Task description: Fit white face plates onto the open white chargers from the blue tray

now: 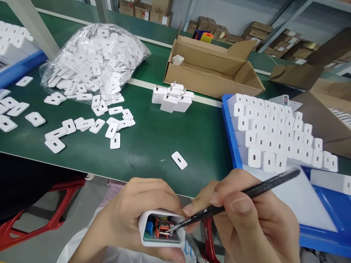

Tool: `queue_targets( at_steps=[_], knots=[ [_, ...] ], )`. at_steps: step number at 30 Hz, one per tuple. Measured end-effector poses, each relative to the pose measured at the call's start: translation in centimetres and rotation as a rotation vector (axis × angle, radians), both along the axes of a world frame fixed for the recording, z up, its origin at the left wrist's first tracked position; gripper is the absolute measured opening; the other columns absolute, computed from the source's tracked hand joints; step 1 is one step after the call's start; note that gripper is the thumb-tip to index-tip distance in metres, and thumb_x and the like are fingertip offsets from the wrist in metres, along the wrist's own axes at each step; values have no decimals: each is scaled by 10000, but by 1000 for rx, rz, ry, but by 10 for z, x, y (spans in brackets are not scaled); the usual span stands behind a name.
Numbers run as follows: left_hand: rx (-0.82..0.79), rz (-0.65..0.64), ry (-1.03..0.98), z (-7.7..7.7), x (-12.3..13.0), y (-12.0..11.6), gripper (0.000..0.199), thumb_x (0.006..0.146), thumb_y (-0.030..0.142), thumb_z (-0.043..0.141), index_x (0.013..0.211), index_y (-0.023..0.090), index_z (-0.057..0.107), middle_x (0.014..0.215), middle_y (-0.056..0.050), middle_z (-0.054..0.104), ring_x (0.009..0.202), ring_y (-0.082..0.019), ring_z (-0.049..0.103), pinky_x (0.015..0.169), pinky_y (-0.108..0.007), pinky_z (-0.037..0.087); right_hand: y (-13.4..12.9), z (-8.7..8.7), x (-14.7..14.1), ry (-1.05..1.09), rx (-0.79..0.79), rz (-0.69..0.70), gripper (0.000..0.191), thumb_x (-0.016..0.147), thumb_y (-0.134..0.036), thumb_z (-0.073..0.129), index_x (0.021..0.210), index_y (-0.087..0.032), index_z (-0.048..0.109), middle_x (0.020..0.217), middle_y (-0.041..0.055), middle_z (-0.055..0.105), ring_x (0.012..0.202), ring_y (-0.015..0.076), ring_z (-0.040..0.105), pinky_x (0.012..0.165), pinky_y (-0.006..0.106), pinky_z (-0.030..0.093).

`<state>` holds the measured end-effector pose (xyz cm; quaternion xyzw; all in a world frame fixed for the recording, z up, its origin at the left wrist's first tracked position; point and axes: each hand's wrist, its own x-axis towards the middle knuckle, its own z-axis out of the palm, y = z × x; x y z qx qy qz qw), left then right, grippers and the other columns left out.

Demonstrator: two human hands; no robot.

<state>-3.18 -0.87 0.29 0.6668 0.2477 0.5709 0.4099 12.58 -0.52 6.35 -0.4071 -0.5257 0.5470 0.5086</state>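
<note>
My left hand [148, 197] is wrapped round a white charger housing [142, 230], its open end facing me. Inside show a circuit board, a blue round part and an orange-red USB socket [161, 227]. Between the fingers and thumb of my right hand [246, 219] are black tweezers [246, 191], slanting down to the left. Their metal tip reaches into the housing beside the socket; whether it grips anything is too small to tell. On the table edge beyond lies a single white slotted end cap [179, 160].
A blue tray [229, 135] of assembled white chargers [270, 146] stands at the right. Loose caps [112, 129] and a clear bag of caps [93, 58] lie left. Several chargers [172, 96] stand mid-table before a cardboard box [214, 65]. A red stool [60, 212] is below left.
</note>
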Motion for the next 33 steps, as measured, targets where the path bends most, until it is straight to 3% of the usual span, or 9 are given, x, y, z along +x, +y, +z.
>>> queue_targets(
  at_steps=[6, 13, 21, 33],
  knots=[
    [-10, 27, 7, -1, 2, -1, 386, 824, 511, 697, 772, 131, 654, 586, -63, 696, 513, -146, 633, 531, -201, 501, 5, -2, -3, 16, -70, 67, 201, 952, -332, 579, 782, -241, 632, 561, -30, 696, 498, 152, 684, 509, 243, 570],
    [-35, -9, 12, -4, 2, -2, 380, 779, 487, 757, 792, 121, 655, 616, -73, 702, 528, -145, 625, 522, -213, 487, 8, -6, -3, 66, -108, 117, 238, 944, -365, 601, 749, -228, 613, 548, -33, 681, 430, 112, 625, 460, 208, 508],
    [-56, -19, 7, -5, 2, 0, 338, 789, 430, 768, 817, 107, 671, 641, -78, 715, 562, -141, 646, 579, -203, 525, 8, -5, -4, 97, -142, 79, 232, 940, -364, 615, 748, -234, 625, 572, -38, 696, 471, 102, 640, 443, 185, 456],
    [-3, 21, 36, -2, 2, 8, 291, 762, 349, 808, 813, 99, 668, 638, -83, 706, 561, -143, 646, 558, -197, 515, 15, -8, 3, 107, -125, 130, 213, 963, -370, 573, 800, -244, 626, 655, -36, 733, 475, 107, 653, 468, 198, 511]
  ],
)
